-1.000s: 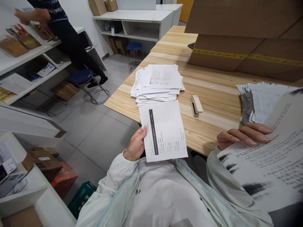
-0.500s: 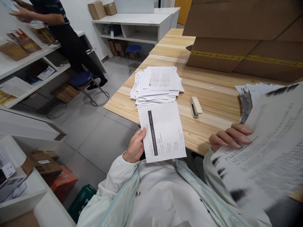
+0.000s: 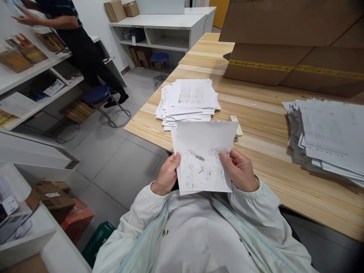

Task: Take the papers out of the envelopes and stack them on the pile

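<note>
Between my two hands are sheets of paper, held up over the table's front edge. The top sheet carries pen drawings of flowers, and another sheet's edge shows behind it at the left. My left hand pinches the left edge with the thumb on top. On the right side, my right hand grips the sheets, its thumb over a drawn flower. Just beyond them lies a pile of papers. A cream stapler is partly hidden behind the held sheets.
A second paper stack rests at the right of the wooden table. Large cardboard boxes stand at the back right. A person is at the shelves on the left, near a blue stool.
My right hand has come in from the right with a sheet, now laid over the one in my left hand. The printed face is covered, and the right stack is fully in view.
</note>
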A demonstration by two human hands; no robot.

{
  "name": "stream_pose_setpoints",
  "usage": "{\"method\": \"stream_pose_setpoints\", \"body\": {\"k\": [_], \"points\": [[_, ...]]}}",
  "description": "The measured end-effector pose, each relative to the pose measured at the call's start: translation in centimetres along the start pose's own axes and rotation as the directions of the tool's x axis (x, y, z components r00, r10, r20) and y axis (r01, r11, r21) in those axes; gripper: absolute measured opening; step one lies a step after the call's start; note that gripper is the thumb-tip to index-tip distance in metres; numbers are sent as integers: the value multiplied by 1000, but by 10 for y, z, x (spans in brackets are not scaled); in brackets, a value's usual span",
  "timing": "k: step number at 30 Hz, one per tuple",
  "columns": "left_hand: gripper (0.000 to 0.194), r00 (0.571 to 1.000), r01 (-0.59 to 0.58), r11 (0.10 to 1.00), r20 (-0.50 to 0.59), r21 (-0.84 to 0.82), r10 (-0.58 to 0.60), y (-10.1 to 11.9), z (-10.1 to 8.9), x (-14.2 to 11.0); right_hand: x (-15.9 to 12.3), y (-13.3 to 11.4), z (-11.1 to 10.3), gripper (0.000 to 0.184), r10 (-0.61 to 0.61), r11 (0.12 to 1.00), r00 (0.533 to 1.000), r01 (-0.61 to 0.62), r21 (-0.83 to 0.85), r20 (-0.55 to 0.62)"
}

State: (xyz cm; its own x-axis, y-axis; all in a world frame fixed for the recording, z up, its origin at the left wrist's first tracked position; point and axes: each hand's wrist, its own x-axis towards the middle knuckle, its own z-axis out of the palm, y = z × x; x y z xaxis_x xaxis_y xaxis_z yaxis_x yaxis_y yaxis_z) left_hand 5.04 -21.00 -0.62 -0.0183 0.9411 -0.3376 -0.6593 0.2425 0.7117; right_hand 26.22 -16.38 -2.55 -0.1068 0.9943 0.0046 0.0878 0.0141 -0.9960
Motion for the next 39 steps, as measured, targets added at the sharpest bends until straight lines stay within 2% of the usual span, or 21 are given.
{"method": "stream_pose_setpoints", "body": {"k": [3,5,7,9,10,13,15,17,19,24,31,34,36,39], "points": [[52,999,-12,998,33,57,10,-3,-2,0,-3,2,5,35,-18,999,1000,19,-29,13],[51,996,-63,986,71,156,53,-2,-2,-1,-2,0,7,31,-89,996,993,87,-27,-80],[48,974,-200,936,159,289,159,7,1,-1,4,-8,5,39,-206,977,956,211,0,-208],[45,912,-384,830,307,405,273,22,9,0,13,-21,0,52,-309,941,919,333,63,-244],[44,867,-473,763,389,441,313,32,15,3,18,-30,-3,51,-353,918,908,383,104,-225],[42,749,-639,599,568,483,341,57,35,18,33,-53,-11,26,-471,862,870,489,131,-145],[40,714,-683,558,592,471,374,63,42,33,42,-60,-13,12,-526,842,839,536,53,-140],[41,725,-678,569,551,465,413,60,41,48,49,-57,-13,8,-529,847,838,531,-25,-134],[41,748,-657,588,508,472,428,52,36,59,54,-49,-11,12,-509,861,854,505,-57,-112],[40,755,-651,591,493,477,433,39,29,66,56,-39,-8,19,-474,880,876,473,-35,-91],[48,775,-631,575,412,521,478,43,44,61,55,-47,-3,22,-526,851,840,521,-69,-136],[48,791,-611,583,381,536,479,45,52,49,46,-57,-2,25,-499,867,851,490,-91,-166],[45,799,-600,586,371,545,473,45,58,38,35,-64,-5,20,-474,881,858,461,-111,-198],[39,757,-651,541,398,533,519,44,66,28,21,-71,-16,8,-488,873,824,453,-183,-288]]}}
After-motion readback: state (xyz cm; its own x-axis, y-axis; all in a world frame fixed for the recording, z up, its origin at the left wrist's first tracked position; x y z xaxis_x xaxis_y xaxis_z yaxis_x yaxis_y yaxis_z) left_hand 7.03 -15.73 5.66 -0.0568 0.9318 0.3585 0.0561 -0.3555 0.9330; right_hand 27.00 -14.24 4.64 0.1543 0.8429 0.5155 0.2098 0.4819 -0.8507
